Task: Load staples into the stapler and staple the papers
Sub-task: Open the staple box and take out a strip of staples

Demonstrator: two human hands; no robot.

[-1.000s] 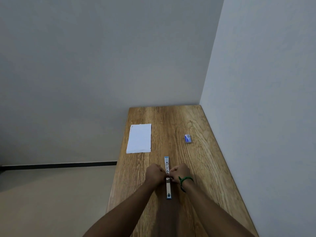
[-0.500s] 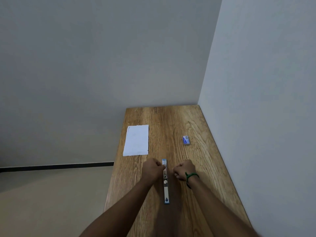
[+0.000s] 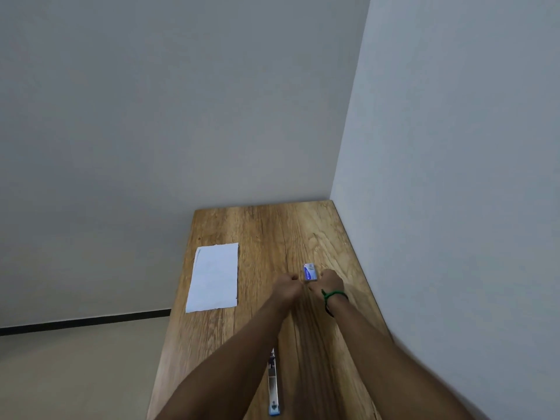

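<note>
The stapler (image 3: 273, 386) lies opened flat on the wooden table (image 3: 272, 231), near the front edge, partly under the left forearm. Both hands are curled into loose fists beside the small staple box (image 3: 310, 272): the left hand (image 3: 286, 286) just left of it, the right hand (image 3: 328, 281) touching its near corner; whether either holds anything, I cannot tell. The box's contents are not visible. The white papers (image 3: 213, 277) lie farther left.

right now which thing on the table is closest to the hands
The small blue and white staple box, just beyond the right hand; the paper lies off left, the stapler back under the forearms.

papers (image 3: 213, 277) left | staple box (image 3: 310, 271) right | stapler (image 3: 273, 386) near edge
</note>
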